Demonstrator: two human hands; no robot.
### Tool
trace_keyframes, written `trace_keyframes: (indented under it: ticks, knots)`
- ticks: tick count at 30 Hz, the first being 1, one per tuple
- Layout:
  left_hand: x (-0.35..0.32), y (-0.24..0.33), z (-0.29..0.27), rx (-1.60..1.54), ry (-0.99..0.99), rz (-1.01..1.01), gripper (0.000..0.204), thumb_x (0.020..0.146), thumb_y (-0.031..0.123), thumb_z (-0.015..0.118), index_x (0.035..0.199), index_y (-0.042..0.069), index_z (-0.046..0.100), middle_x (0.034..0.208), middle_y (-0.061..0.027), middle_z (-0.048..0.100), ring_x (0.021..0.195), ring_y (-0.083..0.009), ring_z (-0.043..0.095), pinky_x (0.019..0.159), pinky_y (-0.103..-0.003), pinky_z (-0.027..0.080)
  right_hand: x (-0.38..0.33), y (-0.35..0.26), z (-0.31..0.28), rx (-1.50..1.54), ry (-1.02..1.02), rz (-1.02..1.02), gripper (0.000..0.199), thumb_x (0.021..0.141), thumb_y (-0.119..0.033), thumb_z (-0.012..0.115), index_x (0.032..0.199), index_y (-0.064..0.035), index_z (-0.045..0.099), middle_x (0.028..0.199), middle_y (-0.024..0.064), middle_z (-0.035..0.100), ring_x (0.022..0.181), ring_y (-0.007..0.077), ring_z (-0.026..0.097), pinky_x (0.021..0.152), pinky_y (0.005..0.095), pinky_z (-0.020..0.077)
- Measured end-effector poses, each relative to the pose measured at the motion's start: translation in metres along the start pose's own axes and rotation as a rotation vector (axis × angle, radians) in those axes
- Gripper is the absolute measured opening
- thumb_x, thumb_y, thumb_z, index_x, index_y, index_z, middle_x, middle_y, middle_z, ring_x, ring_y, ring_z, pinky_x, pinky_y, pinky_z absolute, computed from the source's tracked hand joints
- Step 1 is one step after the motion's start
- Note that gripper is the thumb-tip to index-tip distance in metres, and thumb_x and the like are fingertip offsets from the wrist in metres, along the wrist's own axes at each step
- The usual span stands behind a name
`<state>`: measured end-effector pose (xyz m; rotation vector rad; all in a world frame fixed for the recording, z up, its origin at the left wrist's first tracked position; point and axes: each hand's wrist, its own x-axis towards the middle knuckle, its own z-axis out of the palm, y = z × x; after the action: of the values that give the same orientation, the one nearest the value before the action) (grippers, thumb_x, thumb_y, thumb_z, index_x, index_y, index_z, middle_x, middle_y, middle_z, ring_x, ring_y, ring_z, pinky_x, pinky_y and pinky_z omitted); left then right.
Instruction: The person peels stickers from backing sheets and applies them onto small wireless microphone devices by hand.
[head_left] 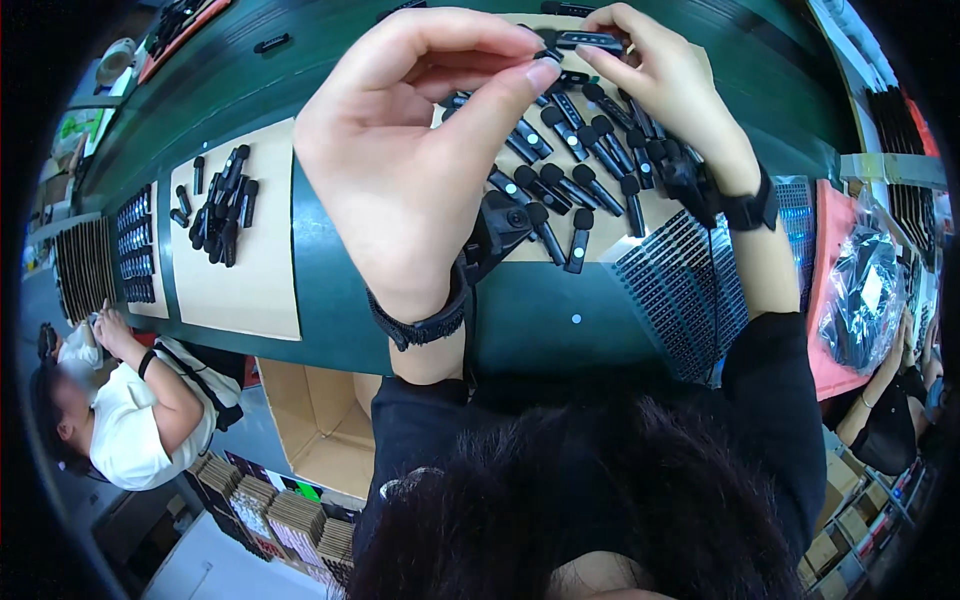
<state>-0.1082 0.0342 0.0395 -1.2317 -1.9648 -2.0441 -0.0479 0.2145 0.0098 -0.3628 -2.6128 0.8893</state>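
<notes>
We hold our left hand (400, 170) raised above the far part of the green bench (530, 325), its wrist bent inward, thumb and forefinger pinching the dark left end of a small black microphone (590, 40). Our right hand (672, 85) curls in from the right, thumb and fingers closed on the other end. Between them the microphone lies roughly level, above the cardboard sheet (608, 242) and its loose microphones (580, 246).
</notes>
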Motion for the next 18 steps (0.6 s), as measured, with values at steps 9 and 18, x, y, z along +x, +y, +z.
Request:
trace_keyframes:
  ticks: [9,18]
  knots:
    - [-0.005,0.006,0.007,-0.226,0.047,-0.078,0.022,0.061,-0.019,0.061,0.077,-0.004,0.055,0.083,-0.0145,0.060,0.075,-0.0184,0.060,0.070,-0.026,0.050,-0.044,-0.025,-0.009,0.323,0.186,-0.334,0.026,0.076,0.003,0.059,0.101,0.0042,0.057,0.093,0.0118,0.061,0.076,0.0161,0.061,0.065,0.0236,0.0515]
    - [-0.004,0.003,0.007,-0.442,0.006,-0.129,0.024,0.060,-0.021,0.058,0.074,-0.002,0.052,0.083,-0.0153,0.059,0.075,-0.0213,0.059,0.072,-0.030,0.050,-0.051,-0.036,-0.016,0.337,0.174,-0.447,0.030,0.070,0.010,0.062,0.100,0.0096,0.056,0.093,0.0163,0.060,0.080,0.0202,0.062,0.069,0.0263,0.0529]
